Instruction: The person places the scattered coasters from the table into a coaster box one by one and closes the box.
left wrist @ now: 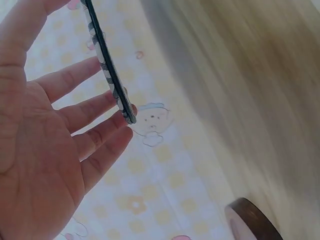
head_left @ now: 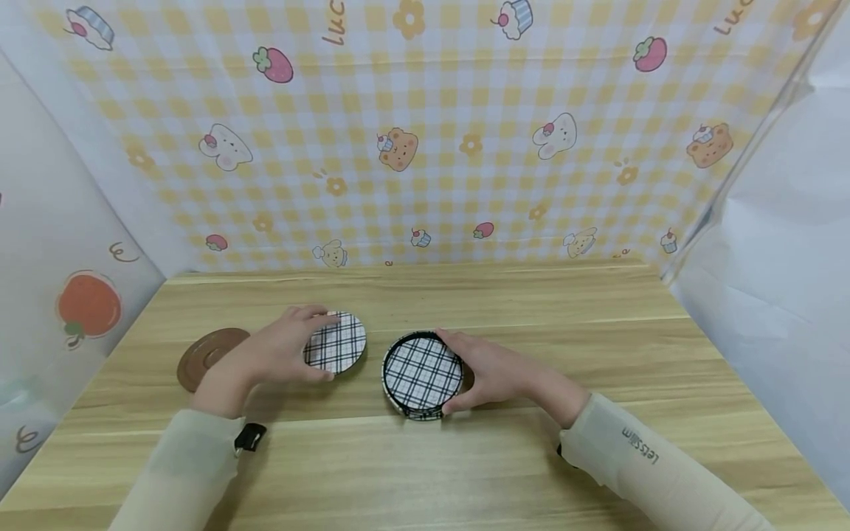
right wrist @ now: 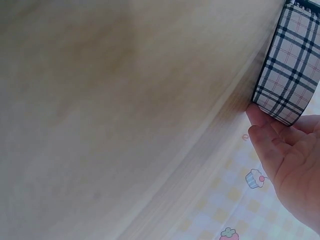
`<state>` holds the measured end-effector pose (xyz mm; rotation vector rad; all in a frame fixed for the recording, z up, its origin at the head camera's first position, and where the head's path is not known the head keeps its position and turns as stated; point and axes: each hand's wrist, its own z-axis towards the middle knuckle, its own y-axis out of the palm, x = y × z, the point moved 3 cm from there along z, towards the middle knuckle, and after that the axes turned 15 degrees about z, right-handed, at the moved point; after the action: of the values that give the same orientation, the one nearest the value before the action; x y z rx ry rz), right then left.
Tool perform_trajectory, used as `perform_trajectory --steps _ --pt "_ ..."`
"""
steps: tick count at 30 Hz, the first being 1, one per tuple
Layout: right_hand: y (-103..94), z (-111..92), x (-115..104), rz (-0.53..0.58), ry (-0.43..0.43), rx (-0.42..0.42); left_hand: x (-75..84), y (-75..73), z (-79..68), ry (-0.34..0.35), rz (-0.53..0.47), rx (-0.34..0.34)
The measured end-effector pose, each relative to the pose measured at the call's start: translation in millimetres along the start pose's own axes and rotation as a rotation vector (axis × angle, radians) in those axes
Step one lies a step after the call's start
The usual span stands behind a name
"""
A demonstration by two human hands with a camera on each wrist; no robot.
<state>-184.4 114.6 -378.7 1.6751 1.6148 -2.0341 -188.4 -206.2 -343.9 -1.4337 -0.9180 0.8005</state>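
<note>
My left hand (head_left: pixel 282 348) holds a thin round coaster (head_left: pixel 341 342) with a black-and-white plaid face by its edge, thumb on the near side and fingers on the far side. In the left wrist view the coaster (left wrist: pixel 111 75) shows edge-on, raised off the table. To its right a round plaid coaster holder (head_left: pixel 393 398) with a dark rim stands on the table, a plaid coaster (head_left: pixel 421 372) lying inside. My right hand (head_left: pixel 494 369) grips the holder's right side, fingers at the back and thumb at the front. Plaid also covers the holder's outer wall (right wrist: pixel 290 67).
A brown round disc (head_left: pixel 194 363) with a ringed centre lies on the wooden table (head_left: pixel 491 472), partly hidden behind my left forearm. A yellow checked cloth (head_left: pixel 458 96) hangs along the table's back edge, and pale sheets (head_left: pixel 783 243) close off both sides.
</note>
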Motion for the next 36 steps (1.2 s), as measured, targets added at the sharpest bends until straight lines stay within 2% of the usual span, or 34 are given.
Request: perform_trajectory --steps 20,36 --pt "0.2 0 1 -0.006 0.005 0.002 36.4 -8.8 5.0 0.117 0.019 0.064" --pt "0.7 2 3 -0.007 -0.003 0.0 64.4 -9.7 17.8 0.206 0.007 0.068"
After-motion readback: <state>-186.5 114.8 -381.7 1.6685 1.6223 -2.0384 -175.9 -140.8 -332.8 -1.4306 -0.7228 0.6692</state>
